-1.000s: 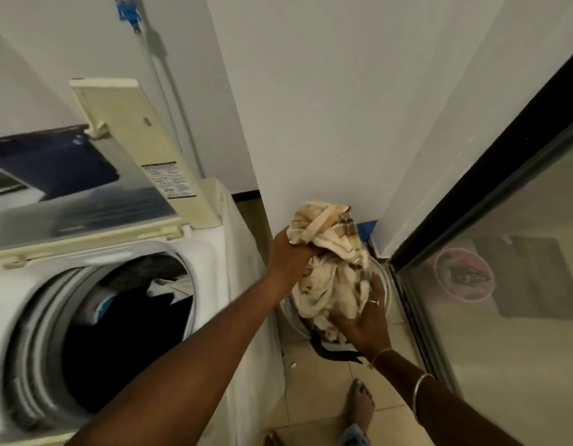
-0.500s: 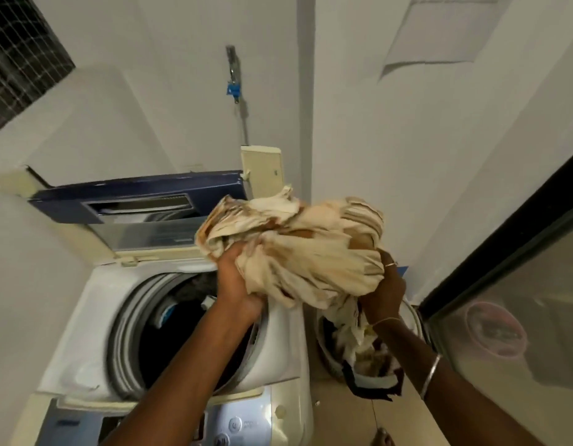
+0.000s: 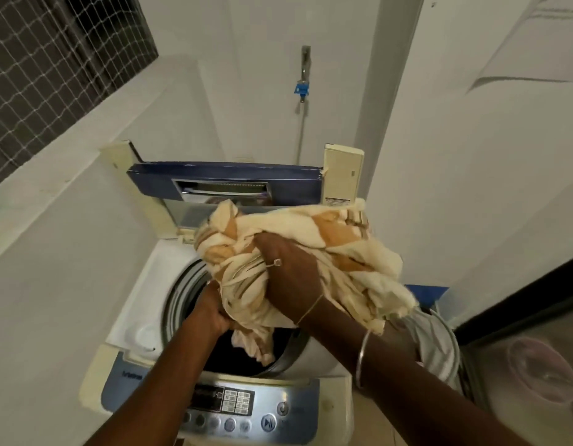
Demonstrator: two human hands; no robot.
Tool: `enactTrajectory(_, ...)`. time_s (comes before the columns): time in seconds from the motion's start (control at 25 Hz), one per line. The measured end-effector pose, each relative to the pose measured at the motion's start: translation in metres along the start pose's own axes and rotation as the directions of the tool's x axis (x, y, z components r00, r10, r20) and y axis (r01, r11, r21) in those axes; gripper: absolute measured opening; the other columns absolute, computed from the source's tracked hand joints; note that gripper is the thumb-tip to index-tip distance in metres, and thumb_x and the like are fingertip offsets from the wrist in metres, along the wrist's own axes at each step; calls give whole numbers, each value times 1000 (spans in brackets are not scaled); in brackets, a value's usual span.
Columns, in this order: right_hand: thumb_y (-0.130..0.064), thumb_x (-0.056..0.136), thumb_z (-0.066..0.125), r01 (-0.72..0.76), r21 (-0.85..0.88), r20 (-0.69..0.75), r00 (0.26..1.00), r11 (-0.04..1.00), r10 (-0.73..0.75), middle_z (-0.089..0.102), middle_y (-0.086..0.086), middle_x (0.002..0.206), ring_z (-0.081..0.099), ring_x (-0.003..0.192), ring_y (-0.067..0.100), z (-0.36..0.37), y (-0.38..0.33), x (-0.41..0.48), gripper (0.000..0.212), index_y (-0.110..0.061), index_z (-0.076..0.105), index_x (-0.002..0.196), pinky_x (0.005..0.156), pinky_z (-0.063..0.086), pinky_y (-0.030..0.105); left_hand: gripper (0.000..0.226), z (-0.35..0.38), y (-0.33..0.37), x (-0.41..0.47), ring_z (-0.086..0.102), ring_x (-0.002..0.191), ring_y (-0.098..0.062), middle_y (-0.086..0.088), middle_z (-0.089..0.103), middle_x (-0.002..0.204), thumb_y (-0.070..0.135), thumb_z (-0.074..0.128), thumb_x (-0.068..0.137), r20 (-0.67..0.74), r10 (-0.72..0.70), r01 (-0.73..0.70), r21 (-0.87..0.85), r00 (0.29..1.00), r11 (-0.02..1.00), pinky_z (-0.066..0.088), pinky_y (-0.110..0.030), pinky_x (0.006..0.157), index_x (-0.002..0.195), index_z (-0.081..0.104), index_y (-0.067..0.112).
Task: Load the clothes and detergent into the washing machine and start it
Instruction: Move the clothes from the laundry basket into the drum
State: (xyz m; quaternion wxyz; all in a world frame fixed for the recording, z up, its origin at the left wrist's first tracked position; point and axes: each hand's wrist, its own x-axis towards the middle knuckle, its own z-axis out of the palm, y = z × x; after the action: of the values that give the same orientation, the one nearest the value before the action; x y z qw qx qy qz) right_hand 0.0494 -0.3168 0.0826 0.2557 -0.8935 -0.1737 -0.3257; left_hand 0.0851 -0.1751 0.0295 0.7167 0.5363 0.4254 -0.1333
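– Cream and tan cloth bundle (image 3: pixel 310 226), crumpled, one item. Location?
– Held in the air above the round dark drum opening (image 3: pixel 233 358) of the white top-loading washing machine (image 3: pixel 130 333), toward its right edge. One tail hangs into the drum mouth, and the bulk spreads out past the right edge.
– Hands?
– Right hand (image 3: pixel 291 278): on top of the bundle, fingers curled down and clutching a fistful of fabric. Left hand (image 3: pixel 214 312): low at the bundle's left side, over the drum rim, gripping from beneath, with its fingertips buried in the folds.
– Step in hand?
– Loading clothes, by my reading, with this item not yet dropped. No detergent is visible. A pale round laundry basket (image 3: pixel 439 342) stands on the floor just beside the machine's right side, but its contents cannot be made out.
– Next move?
– Probably lower and push the bundle down the opening, let go with both hands, and see that no cloth stays draped over the rim. The blue folding lid (image 3: pixel 224 175) stands upright at the back edge. The silver and blue control panel (image 3: pixel 227 400) runs along the front edge, with no hand on it.
– Change from half a second ago?
– The bundle then sat higher, off the right edge, with its tail trailing toward the basket. It has since crossed over the drum. The left hand has dropped beneath it, and the right has come round on top.
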Motion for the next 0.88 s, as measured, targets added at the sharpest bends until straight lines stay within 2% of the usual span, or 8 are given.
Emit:
enactTrajectory(0.08, -21, 85, 70, -36, -116, 340, 938, 993, 73, 60, 10, 127, 60, 114, 28, 40, 4, -11, 51, -14, 51, 132, 92, 51, 37, 52, -16, 1, 2, 51, 115, -34, -23, 60, 113, 38, 23, 104, 55, -89, 86, 45, 995, 995, 30, -53, 110, 108, 62, 4)
enactTrajectory(0.16, -16, 87, 65, -29, -152, 682, 720, 988, 126, 44, 12, 145, 47, 128, 32, 71, 13, -33, 64, -15, 40, 145, 100, 46, 44, 29, -30, -2, 14, 59, 95, -31, -19, 63, 103, 23, 41, 103, 93, -79, 71, 91, 992, 993, 46, -47, 94, 106, 62, 3)
enactTrajectory(0.24, -13, 86, 62, -64, -152, 781, 604, 986, 160, 39, 8, 150, 43, 131, 31, 77, 21, -50, 67, -17, 37, 148, 99, 47, 47, 30, -27, -11, 27, 63, 93, -36, -20, 65, 103, 19, 51, 98, 69, 0, -18, 265, 998, 964, 53, -46, 81, 121, 61, 2)
enactTrajectory(0.4, -24, 90, 60, -165, -108, 473, 859, 980, 196, 51, 8, 143, 40, 135, 28, 33, 57, -69, 53, -15, 49, 141, 111, 37, 47, 17, 8, -37, 18, 67, 97, -24, -4, 69, 105, 16, 64, 88, 330, 270, -406, 474, 905, 781, 55, -34, 86, 104, 68, 17)
enactTrajectory(0.56, -58, 85, 61, -549, -32, 235, 808, 835, 540, 41, 4, 150, 35, 139, 24, -10, 120, -117, 71, -24, 39, 144, 115, 30, 46, 65, 50, -73, 6, 36, 136, -13, -1, 38, 150, 31, 68, 89, 738, 309, -800, 541, 600, 259, 26, -31, 118, 145, 41, 14)
enactTrajectory(0.68, -69, 67, 74, -688, 184, 256, 723, 702, 641, 30, -3, 154, 32, 140, 13, -33, 151, -146, 105, -26, 25, 150, 115, 30, 33, 95, 91, -82, -8, 17, 145, -15, 2, 15, 161, 51, 71, 82, 905, 214, -873, 416, 369, -256, 12, -36, 122, 156, 15, 28)
enactTrajectory(0.76, -64, 58, 83, -755, 206, 415, 644, 623, 643, 17, -7, 160, 20, 145, 7, -39, 163, -158, 128, -26, 8, 155, 117, 25, 26, 113, 116, -86, -11, 5, 150, -29, -6, 1, 164, 76, 62, 71, 929, 104, -767, 353, 355, -535, 12, -52, 121, 155, -2, 35)
enactTrajectory(0.88, -86, 43, 71, -837, 162, 569, 511, 522, 644, 3, 9, 163, 11, 150, 21, -32, 190, -169, 157, -11, -12, 153, 117, 16, 22, 127, 142, -87, -4, 10, 148, -36, -6, 3, 163, 80, 68, 60, 881, -1, -715, 384, 473, -584, 21, -64, 114, 154, -7, 38)
